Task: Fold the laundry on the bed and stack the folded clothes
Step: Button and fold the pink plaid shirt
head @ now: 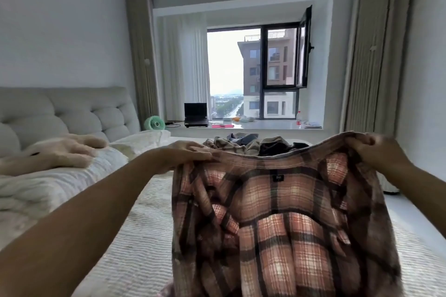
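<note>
A pink and brown plaid shirt (284, 219) hangs spread out in front of me above the bed (135, 243). My left hand (185, 152) grips its top edge at the left corner. My right hand (376, 149) grips the top edge at the right corner. The shirt's inside label shows near the top middle. Beyond the shirt, a pile of unfolded clothes (253, 143) in grey, beige and dark tones lies on the far part of the bed, partly hidden by the shirt.
A padded headboard (72, 113) and a rumpled white duvet (60, 176) with a beige garment on it lie at the left. The window ledge (265, 125) holds a laptop, a green fan (154, 123) and a bottle. Curtains hang at both sides.
</note>
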